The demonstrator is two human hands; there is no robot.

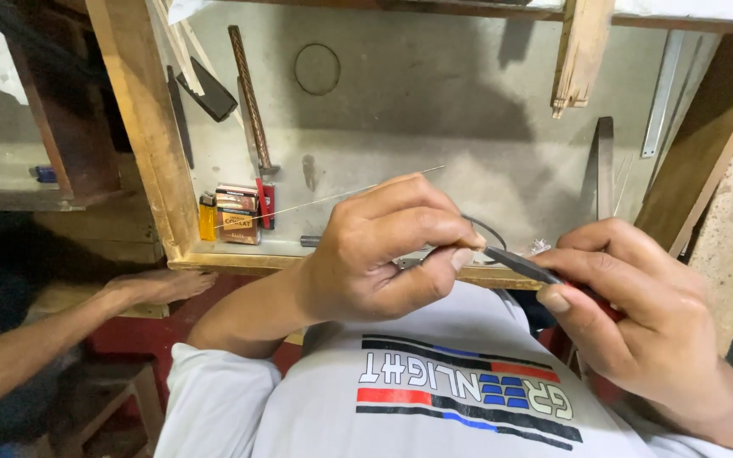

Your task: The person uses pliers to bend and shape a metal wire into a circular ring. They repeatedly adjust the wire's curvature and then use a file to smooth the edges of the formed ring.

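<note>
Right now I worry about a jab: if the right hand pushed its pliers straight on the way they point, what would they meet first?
Likely the left hand's fingertips. The right hand aims the dark pliers leftward, and their tip sits right at those fingertips, which pinch a thin wire. Depth is hard to judge.

A grey workbench top (434, 110) with a raised wooden border (142, 127) carries everything here. At nine o'clock on it stand a yellow lighter (206, 217) and a small brown-and-red carton (237, 215), just beside each other against the border. A hammer with a ribbed handle (251, 102) lies toward eleven o'clock, a dark flat tool (207, 92) near it. A faint drawn ring (316, 69) sits at twelve. Toward three o'clock lie a metal ruler (663, 93) and a grey flat file (606, 165). A wooden offcut (580, 53) rests at one o'clock.
</note>
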